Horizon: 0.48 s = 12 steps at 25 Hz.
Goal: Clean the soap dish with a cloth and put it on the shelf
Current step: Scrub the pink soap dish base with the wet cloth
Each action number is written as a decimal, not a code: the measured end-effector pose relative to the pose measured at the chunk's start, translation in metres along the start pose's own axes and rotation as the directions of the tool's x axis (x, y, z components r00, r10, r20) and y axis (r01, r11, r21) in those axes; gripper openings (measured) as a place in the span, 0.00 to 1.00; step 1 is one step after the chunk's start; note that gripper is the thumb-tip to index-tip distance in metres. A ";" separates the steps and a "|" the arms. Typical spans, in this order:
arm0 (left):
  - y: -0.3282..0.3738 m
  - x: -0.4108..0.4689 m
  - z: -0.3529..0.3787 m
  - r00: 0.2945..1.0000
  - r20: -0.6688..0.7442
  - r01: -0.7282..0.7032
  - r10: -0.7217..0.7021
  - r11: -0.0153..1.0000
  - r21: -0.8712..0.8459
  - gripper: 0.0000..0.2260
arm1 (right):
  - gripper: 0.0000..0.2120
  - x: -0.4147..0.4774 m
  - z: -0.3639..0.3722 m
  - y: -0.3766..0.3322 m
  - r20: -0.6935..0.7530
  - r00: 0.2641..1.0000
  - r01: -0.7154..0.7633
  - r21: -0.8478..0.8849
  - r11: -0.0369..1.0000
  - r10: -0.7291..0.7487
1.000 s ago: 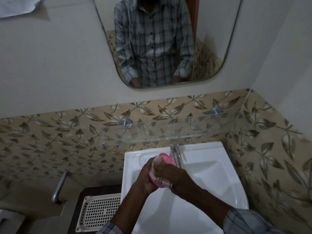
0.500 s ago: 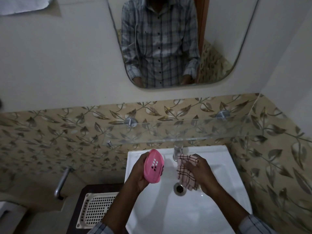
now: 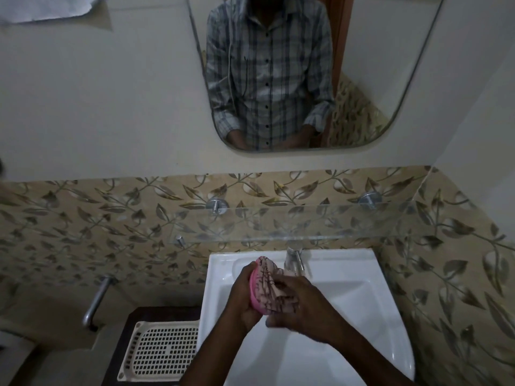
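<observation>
Left hand cups the pink soap dish, fingers curled round its rim. The checked cloth covers its face, the right hand bunching it with curled fingers, over the washbasin. I'd grip firm, rub edge to edge, then go for the glass shelf.

Pink soap dish is up on edge, its face draped by the pale checked cloth, and only its left rim and bottom edge peek out. The clear glass shelf sits on the tiled wall just above.
</observation>
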State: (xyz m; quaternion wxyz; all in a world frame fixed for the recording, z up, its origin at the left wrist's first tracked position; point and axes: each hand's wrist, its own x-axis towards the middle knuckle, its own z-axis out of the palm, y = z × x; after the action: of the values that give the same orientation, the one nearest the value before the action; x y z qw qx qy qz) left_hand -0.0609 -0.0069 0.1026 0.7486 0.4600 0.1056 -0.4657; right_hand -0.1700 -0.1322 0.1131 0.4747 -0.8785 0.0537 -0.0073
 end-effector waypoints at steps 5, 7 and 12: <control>0.005 0.002 -0.004 0.988 0.001 0.156 -0.157 0.983 -0.093 0.20 | 0.32 0.004 0.008 0.026 -0.051 0.893 0.377 -0.459 0.804 -0.448; 0.007 0.000 -0.006 0.982 -0.001 0.187 -0.188 0.977 -0.103 0.19 | 0.31 0.010 -0.004 0.033 0.023 0.871 0.450 -0.440 0.777 -0.491; 0.018 -0.001 -0.004 0.975 0.064 0.218 -0.215 0.974 -0.056 0.21 | 0.36 0.025 -0.036 0.034 0.014 0.863 0.414 -0.591 0.692 -0.504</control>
State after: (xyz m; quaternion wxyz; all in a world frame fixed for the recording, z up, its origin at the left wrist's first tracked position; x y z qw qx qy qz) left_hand -0.0455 -0.0006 0.1114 0.7102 0.4083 0.1482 -0.5540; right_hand -0.1506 -0.1835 0.1034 0.1640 -0.9617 -0.1331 -0.1749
